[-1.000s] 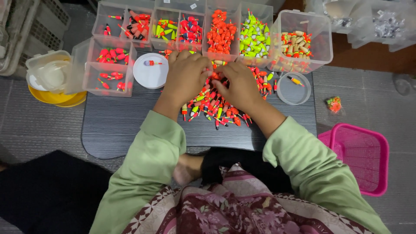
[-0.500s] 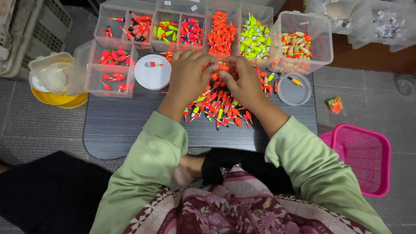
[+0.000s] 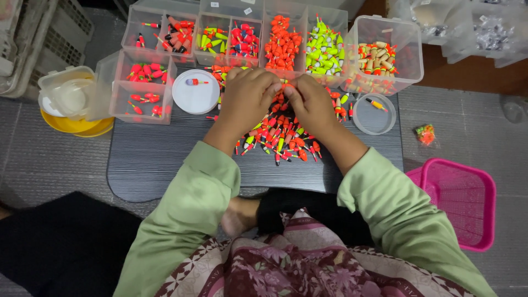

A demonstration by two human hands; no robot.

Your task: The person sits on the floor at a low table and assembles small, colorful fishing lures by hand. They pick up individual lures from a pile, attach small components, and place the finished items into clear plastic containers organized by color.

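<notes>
A heap of small fishing floats point(image 3: 280, 137), mostly red, orange and yellow-green, lies on a dark board point(image 3: 165, 165). My left hand point(image 3: 247, 99) and my right hand point(image 3: 311, 102) meet fingertip to fingertip above the far end of the heap, pinching a small orange float point(image 3: 285, 85) between them. Both arms wear light green sleeves. The fingers hide most of that float.
Clear plastic sorting boxes point(image 3: 242, 33) with floats by colour line the board's far edge. A tub of tan floats point(image 3: 385, 55) stands at right. Two round lids point(image 3: 196, 92) point(image 3: 374, 114) hold single floats. A pink basket point(image 3: 462, 203) sits right, a yellow bowl point(image 3: 74, 124) left.
Both hands have moved a little toward the far edge of the heap and closed together, fingertips now meeting on a small float.
</notes>
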